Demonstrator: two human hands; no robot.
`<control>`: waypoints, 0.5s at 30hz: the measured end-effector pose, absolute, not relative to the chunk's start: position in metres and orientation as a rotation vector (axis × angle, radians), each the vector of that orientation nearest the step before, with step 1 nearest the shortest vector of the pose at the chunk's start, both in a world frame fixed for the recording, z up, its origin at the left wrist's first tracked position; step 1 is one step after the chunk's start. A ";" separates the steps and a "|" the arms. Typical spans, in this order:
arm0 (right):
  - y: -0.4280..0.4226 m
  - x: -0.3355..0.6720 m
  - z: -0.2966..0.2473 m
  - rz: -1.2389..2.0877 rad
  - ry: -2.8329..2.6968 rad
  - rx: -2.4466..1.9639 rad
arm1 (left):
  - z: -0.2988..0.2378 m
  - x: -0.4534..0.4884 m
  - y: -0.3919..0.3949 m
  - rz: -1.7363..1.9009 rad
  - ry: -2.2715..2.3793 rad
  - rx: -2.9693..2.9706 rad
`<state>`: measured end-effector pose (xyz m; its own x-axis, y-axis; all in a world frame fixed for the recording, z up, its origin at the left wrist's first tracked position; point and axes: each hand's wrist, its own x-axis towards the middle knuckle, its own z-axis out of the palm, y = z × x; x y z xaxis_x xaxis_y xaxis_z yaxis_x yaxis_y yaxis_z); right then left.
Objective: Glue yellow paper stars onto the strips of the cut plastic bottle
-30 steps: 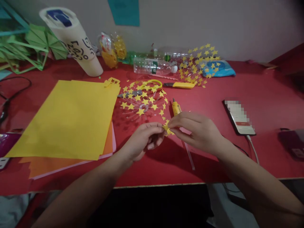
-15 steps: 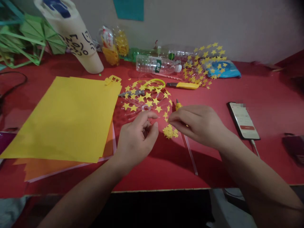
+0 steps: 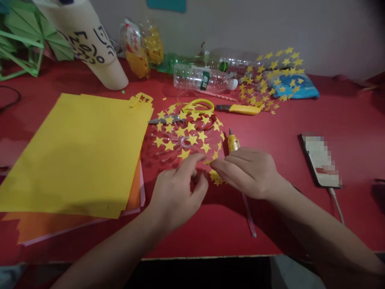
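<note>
My left hand (image 3: 177,192) is held over the table with its thumb and index finger apart and nothing visible between them. My right hand (image 3: 248,170) is pinched closed facing it; whatever its fingertips hold is hidden. Below the right fingertips lies a small pile of yellow paper stars (image 3: 215,177), partly covered. Just beyond my left fingers, a clear plastic bottle piece cut into strips (image 3: 183,141) carries yellow stars on its strips. A yellow glue gun (image 3: 233,143) with a dark tip lies partly under my right hand, and a translucent glue stick (image 3: 250,216) shows below it.
Yellow sheets (image 3: 75,152) over orange paper lie left. Yellow-handled scissors (image 3: 198,106) lie behind the strips, beside a yellow cutter (image 3: 243,109). Clear bottles (image 3: 192,78), a second starred piece (image 3: 264,86) and a tumbler (image 3: 99,52) stand behind. A phone (image 3: 321,160) lies right.
The view has shifted slightly. My right hand has come a little closer to my left and now covers more of the star pile. The left hand keeps its curled, parted shape.
</note>
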<state>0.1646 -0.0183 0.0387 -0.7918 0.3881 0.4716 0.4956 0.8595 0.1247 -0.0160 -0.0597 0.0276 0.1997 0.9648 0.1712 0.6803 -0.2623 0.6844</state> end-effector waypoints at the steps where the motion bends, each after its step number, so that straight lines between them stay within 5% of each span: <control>1: -0.018 0.165 0.038 -0.325 -2.593 -0.642 | 0.028 -0.016 -0.059 0.821 1.522 2.019; 15: -0.013 0.164 0.033 -0.165 -2.549 -0.630 | 0.023 -0.016 -0.058 0.967 1.441 2.126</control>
<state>0.1641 -0.0129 0.0331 -0.7649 0.4035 0.5021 0.4650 0.8853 -0.0031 -0.0158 -0.0584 0.0230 0.2317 0.9181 0.3215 0.6454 -0.3923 0.6554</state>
